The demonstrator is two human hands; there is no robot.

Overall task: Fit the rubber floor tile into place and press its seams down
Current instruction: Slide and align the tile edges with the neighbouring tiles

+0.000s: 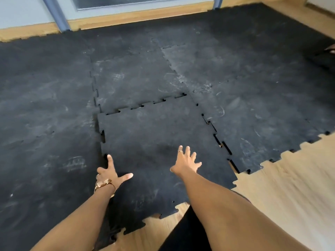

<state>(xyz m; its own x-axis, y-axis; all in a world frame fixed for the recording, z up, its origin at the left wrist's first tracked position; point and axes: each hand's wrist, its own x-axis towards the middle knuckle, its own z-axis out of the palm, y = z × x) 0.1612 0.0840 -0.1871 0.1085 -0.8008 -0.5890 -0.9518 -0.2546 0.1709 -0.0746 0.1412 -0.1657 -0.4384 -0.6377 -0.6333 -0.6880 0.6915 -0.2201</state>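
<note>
A black rubber floor tile [154, 134] with jigsaw edges lies among the laid tiles, in the middle of the view. Its far seam [145, 105] and right seam [219, 140] show dark gaps, and its left edge sits raised over the neighbour. My left hand [110, 175], wearing a gold bracelet, rests on the tile's left seam with fingers spread, the index finger pointing along the edge. My right hand [186, 162], with a ring, hovers or rests flat with fingers apart over the tile's middle. Neither hand holds anything.
Laid black tiles [235, 69] cover the floor to the left, far side and right. Bare wooden floor [290, 178] shows at the near right and along the far wall [126, 15]. A dark object [324, 58] sits at the right edge. My dark-clad leg [184, 230] is below.
</note>
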